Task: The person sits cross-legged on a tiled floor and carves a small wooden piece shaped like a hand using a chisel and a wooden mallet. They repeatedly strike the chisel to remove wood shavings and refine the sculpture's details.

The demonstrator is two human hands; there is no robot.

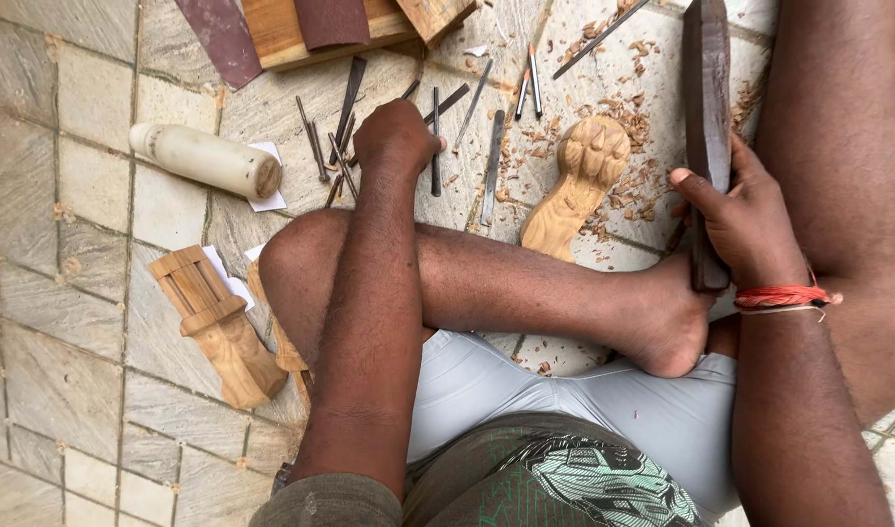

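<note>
The left hand point(397, 137) is laid knuckles-up over a spread of metal chisels point(342, 127) on the tiled floor point(77, 127); whether its grip is closed on one cannot be told; a dark wooden mallet point(707, 117) is gripped firmly in the right hand point(745, 220), held upright beside the knee; a carved wooden paw point(576, 185) is seen lying among shavings point(638, 117) between both hands; a pale bottle point(205, 159) lies well apart.

Soft, even daylight, faint shadows, no glare, sharp focus, slight wide-angle stretch at edges.
</note>
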